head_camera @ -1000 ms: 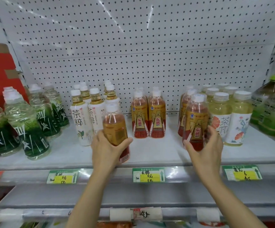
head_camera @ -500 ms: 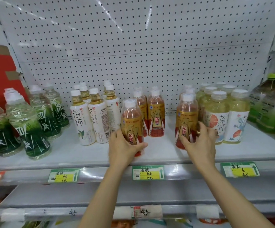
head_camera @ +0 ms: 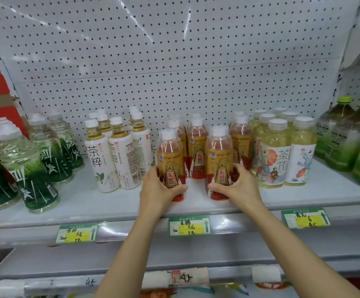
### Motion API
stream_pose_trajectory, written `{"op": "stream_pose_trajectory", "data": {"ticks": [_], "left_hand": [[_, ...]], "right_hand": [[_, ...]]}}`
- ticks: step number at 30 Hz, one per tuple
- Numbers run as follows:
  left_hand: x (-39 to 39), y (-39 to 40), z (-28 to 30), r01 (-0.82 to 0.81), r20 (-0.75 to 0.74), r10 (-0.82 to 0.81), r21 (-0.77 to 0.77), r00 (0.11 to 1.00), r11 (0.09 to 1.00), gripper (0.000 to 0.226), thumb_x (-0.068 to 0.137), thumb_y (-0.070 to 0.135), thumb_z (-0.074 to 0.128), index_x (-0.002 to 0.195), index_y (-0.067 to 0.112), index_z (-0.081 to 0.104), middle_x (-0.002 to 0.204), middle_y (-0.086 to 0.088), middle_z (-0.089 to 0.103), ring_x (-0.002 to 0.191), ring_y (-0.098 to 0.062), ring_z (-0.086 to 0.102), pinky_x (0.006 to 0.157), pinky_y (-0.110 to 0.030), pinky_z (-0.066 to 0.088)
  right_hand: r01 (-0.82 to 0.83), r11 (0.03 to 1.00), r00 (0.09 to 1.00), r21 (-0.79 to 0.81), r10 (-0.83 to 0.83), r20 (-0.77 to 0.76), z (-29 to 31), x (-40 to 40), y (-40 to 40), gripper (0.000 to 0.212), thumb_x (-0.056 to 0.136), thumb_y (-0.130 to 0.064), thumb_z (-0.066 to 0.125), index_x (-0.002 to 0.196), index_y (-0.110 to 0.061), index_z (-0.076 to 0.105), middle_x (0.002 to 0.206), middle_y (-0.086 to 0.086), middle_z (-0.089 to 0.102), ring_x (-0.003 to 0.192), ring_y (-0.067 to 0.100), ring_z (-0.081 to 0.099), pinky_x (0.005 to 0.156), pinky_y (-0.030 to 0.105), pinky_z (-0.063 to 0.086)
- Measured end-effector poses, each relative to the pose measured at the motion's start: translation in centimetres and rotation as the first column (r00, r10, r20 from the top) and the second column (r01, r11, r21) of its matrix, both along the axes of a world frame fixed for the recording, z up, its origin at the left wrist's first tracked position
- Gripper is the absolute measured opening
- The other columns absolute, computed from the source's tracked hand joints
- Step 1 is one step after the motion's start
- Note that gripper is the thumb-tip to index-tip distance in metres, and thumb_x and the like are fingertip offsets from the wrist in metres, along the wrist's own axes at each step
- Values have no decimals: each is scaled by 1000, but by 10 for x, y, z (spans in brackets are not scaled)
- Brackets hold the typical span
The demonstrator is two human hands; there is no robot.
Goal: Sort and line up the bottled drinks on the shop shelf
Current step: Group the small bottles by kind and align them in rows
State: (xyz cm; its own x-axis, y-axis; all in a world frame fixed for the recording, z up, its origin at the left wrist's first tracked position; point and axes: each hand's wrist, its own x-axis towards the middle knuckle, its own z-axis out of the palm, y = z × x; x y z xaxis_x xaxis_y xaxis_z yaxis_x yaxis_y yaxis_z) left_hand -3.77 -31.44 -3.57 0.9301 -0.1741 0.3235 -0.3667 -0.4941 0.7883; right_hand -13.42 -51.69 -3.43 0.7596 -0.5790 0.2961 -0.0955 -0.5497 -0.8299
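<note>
Since half a second ago I see both gold-and-red bottles brought inward: they now stand upright side by side at the shelf (head_camera: 93, 203) front, a narrow gap between them. My left hand (head_camera: 159, 190) wraps the lower body of the left bottle (head_camera: 170, 162), thumb across its front; my right hand (head_camera: 238, 186) clasps the right bottle (head_camera: 220, 162) the same way. Just behind both grips stand more bottles of that brand (head_camera: 196, 147). Left of the left grip sit the white-label tea bottles (head_camera: 112, 160); right of the right grip, the pale yellow tea bottles (head_camera: 286, 155). Below my wrists hangs a green price tag (head_camera: 188, 225).
</note>
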Motion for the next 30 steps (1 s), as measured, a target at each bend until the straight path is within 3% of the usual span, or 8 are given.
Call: {"op": "stream_pose_trajectory", "data": {"ticks": [3, 8, 12, 20, 25, 28, 30], "left_hand": [[6, -6, 2, 22, 5, -22, 16, 1000, 1000, 96, 36, 73, 77, 117, 27, 54, 113, 6, 64, 101, -15, 63, 90, -44, 56], [13, -11, 2, 46, 14, -47, 47, 999, 998, 95, 36, 74, 76, 116, 25, 59, 111, 5, 65, 101, -14, 63, 89, -41, 56], [23, -13, 1, 27, 31, -29, 63, 999, 998, 98, 38, 75, 76, 120, 24, 58, 113, 5, 65, 102, -15, 63, 89, -42, 57], [40, -13, -4, 99, 22, -103, 137, 994, 986, 93, 41, 72, 78, 119, 26, 57, 114, 6, 62, 103, -13, 62, 90, -41, 56], [40, -16, -4, 94, 35, -99, 123, 994, 988, 84, 54, 56, 89, 122, 20, 55, 119, 2, 59, 107, -18, 60, 91, -39, 54], [28, -19, -1, 86, 62, -91, 68, 994, 994, 110, 50, 67, 86, 139, 20, 43, 134, -2, 52, 122, -21, 55, 98, -41, 52], [12, -25, 5, 50, 88, -50, 3, 995, 999, 136, 49, 66, 88, 156, 23, 15, 153, -7, 32, 139, -24, 38, 108, -47, 43]], "right_hand": [[-7, 1000, 1000, -11, 7, -1, 1, 10, 13, 94, 51, -53, 90, 128, -21, 48, 122, -3, 61, 109, 17, 59, 94, 41, 53], [-89, 996, 996, -19, 90, 30, 2, 22, 19, 87, 61, -43, 89, 130, -21, 41, 125, -2, 58, 112, 15, 58, 96, 42, 51], [-97, 989, 995, -112, 96, -10, 4, 33, 24, 79, 65, -47, 85, 127, -18, 45, 121, -2, 55, 108, 13, 55, 93, 39, 51], [-141, 983, 990, -119, 138, -26, 5, 44, 19, 83, 66, -45, 85, 132, -18, 44, 126, -2, 53, 115, 15, 54, 96, 41, 50], [-197, 974, 980, -112, 193, -47, 8, 46, 11, 82, 63, -46, 86, 130, -20, 47, 121, -4, 58, 110, 13, 57, 94, 40, 52], [-288, 954, 956, -83, 281, -85, 15, 39, 7, 85, 63, -56, 81, 133, -22, 47, 123, -7, 61, 109, 9, 58, 96, 36, 52], [-327, 941, 945, -87, 323, -48, 27, 31, 2, 77, 75, -58, 72, 139, -23, 46, 129, -9, 59, 110, 5, 55, 96, 30, 49]]}}
